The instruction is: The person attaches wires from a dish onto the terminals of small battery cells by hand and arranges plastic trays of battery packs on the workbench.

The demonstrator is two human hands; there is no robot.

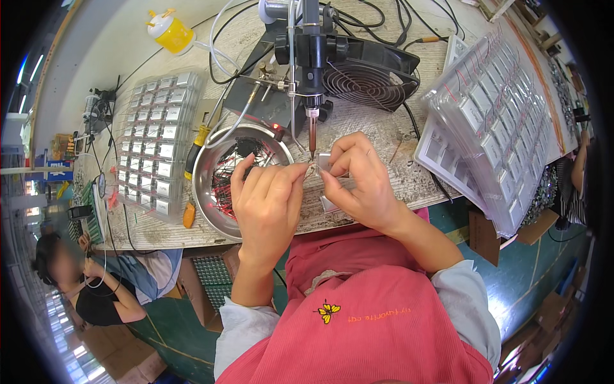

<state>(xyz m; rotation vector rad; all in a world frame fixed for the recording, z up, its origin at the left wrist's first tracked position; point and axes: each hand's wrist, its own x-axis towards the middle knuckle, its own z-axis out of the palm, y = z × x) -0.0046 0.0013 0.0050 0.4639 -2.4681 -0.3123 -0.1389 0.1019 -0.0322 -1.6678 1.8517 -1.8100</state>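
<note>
My left hand (268,198) is closed in a pinch below the tip of a mounted soldering iron (313,131). What its fingertips hold is too small to make out, perhaps a thin wire end. My right hand (359,182) grips a small silver rectangular part (324,160) between thumb and fingers, right beside the iron's tip. Both hands' fingertips nearly meet there. Another silver part (329,205) lies on the bench under my right hand. A round metal bowl (197,192) with red and black wires (222,182) stands to the left, partly hidden by my left hand.
Plastic trays of silver parts stand at left (192,121) and, stacked and tilted, at right (441,163). A black fan (374,80) sits behind my right hand. A screwdriver (195,153) and yellow bottle (173,33) lie left. Another person (112,297) sits at far left.
</note>
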